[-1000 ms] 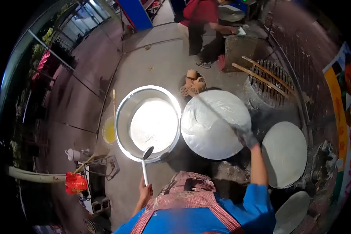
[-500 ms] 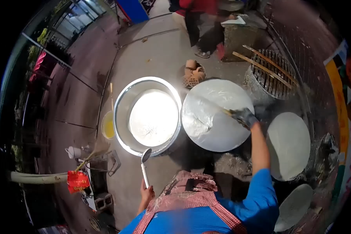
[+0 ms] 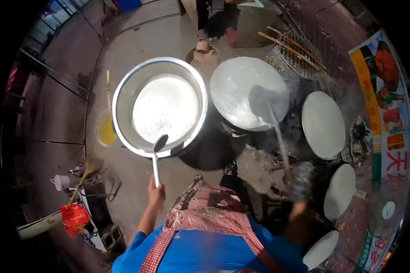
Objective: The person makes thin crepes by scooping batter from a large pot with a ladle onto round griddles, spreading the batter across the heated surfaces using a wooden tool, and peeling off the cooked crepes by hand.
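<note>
My left hand is closed round the white handle of a ladle, whose dark bowl rests at the near rim of a large metal pot. White batter lies in the pot. At the lower right, my right hand, dark-gloved and blurred, is closed on the near end of a long-handled tool. That tool reaches up over a round griddle coated with pale batter, which gathers thickly near its front edge. A dark round shadow or tool head lies at the griddle's right part; I cannot tell which.
Pale round discs stand along the right. A grated drum with two wooden sticks is at the upper right. Perforated clay-coloured blocks lie behind the griddle. A yellow-liquid tub is left. Another person's legs show at the top.
My right hand has drawn back from the griddle toward my body, pulling the tool's handle with it. The view has tilted and shifted. My left hand still holds the ladle at the pot's rim.
</note>
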The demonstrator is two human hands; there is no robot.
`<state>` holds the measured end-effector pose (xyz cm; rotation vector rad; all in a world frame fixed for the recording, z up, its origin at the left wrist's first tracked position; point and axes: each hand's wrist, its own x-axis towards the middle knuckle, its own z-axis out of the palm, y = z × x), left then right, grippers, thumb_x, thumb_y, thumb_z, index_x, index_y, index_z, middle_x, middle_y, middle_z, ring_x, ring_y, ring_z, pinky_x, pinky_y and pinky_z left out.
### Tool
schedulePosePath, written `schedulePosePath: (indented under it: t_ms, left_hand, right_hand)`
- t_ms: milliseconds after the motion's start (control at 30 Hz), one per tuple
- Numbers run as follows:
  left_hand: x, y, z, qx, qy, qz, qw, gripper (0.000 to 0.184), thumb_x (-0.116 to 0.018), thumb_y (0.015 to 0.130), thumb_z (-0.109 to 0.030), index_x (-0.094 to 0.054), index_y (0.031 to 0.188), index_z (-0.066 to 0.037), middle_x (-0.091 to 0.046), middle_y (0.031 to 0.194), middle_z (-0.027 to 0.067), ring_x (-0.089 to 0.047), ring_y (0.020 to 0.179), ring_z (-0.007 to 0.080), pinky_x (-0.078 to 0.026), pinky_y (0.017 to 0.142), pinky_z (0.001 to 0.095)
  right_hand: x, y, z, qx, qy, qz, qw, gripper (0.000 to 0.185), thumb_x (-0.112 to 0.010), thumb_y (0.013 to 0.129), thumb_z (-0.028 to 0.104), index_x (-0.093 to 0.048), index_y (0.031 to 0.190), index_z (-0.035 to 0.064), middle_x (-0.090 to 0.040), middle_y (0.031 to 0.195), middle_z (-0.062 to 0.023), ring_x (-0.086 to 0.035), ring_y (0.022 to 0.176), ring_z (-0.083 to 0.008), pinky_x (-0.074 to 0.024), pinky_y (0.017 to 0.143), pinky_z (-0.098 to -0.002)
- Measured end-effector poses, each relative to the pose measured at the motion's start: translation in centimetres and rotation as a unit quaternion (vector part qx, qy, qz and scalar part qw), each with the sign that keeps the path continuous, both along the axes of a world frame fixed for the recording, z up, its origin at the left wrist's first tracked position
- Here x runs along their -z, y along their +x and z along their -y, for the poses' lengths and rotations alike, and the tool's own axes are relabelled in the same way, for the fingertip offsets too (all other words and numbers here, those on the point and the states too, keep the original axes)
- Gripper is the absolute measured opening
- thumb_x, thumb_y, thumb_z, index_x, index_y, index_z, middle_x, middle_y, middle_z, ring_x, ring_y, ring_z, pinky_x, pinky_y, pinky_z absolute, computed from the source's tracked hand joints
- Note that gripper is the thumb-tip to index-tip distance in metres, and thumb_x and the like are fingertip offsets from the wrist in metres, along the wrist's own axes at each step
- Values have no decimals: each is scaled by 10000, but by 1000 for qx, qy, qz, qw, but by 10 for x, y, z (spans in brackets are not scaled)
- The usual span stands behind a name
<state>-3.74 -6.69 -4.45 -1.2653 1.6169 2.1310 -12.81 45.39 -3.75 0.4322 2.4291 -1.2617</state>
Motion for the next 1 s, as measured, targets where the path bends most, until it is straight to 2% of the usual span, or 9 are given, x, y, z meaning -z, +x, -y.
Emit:
schedulePosePath:
  t_ms: [200, 300, 433, 500, 533, 600, 767, 933, 1000]
  left_hand:
    - [-50, 11, 17, 50, 49, -35, 997, 601, -432, 795, -33, -181, 1305, -230, -310, 457, -15, -308, 320, 90, -251, 269, 224]
    - [-61, 13, 23, 84, 84, -49, 992, 612, -454, 798, -46, -160, 1299, -238, -304, 463, -8, -327, 329, 102, -255, 269, 227]
    - [-65, 28, 27, 67, 201, -53, 976, 552, -425, 809, -54, -210, 1268, -273, -276, 502, -16, -270, 340, 67, -220, 269, 192]
    - [-71, 33, 19, 36, 250, -45, 966, 514, -412, 822, -63, -243, 1245, -300, -290, 527, -20, -256, 347, 50, -201, 264, 165]
    - [-66, 35, 17, 15, 282, -62, 957, 517, -403, 808, -59, -227, 1244, -273, -299, 519, -26, -280, 360, 44, -222, 284, 155]
    - [-70, 38, 11, 30, 316, -101, 943, 491, -399, 816, -69, -237, 1232, -273, -295, 516, -28, -282, 362, 52, -231, 292, 161]
    - [-82, 42, 3, 55, 372, -143, 915, 439, -415, 825, -91, -304, 1198, -293, -284, 522, -29, -276, 366, 59, -223, 294, 170]
    - [-68, 24, -16, 7, 440, -82, 894, 441, -419, 828, -108, -308, 1197, -323, -279, 530, -31, -261, 360, 59, -210, 279, 160]
    - [-73, 23, -22, 6, 433, -53, 900, 447, -412, 828, -106, -311, 1201, -331, -273, 526, -31, -259, 358, 60, -209, 277, 159]
  right_hand:
    - [61, -9, 203, 86, 204, -217, 951, 361, -520, 747, 428, -629, 888, 114, -595, 884, -161, -555, 827, -327, -435, 737, -374]
    - [36, 3, 166, 55, 220, -43, 973, 340, -532, 779, 311, -584, 991, 50, -598, 900, -155, -558, 825, -281, -418, 755, -340]
    - [111, 15, 111, 186, 75, -177, 964, 310, -491, 784, 369, -615, 901, 110, -603, 803, -151, -567, 739, -297, -431, 640, -390]
    - [67, -17, 167, 192, 218, -106, 951, 308, -518, 778, 362, -624, 880, 92, -605, 762, -154, -563, 721, -305, -424, 625, -369]
    - [140, -41, 174, 143, 202, -208, 946, 388, -524, 736, 444, -630, 890, 104, -602, 789, -162, -554, 765, -330, -428, 654, -379]
    - [46, -26, 195, 93, 172, -128, 972, 413, -550, 698, 463, -631, 925, 128, -601, 860, -158, -555, 816, -322, -433, 701, -376]
    - [21, -15, 99, 149, -19, -168, 974, 325, -499, 801, 294, -574, 1013, 60, -592, 881, -189, -563, 820, -317, -432, 709, -371]
    - [41, -56, 155, 26, 315, -118, 941, 431, -516, 734, 464, -602, 975, 118, -581, 872, -193, -547, 830, -354, -429, 699, -419]
    - [95, -36, 132, 26, 250, -242, 937, 395, -511, 733, 486, -603, 993, 203, -589, 898, -156, -554, 820, -326, -426, 712, -421]
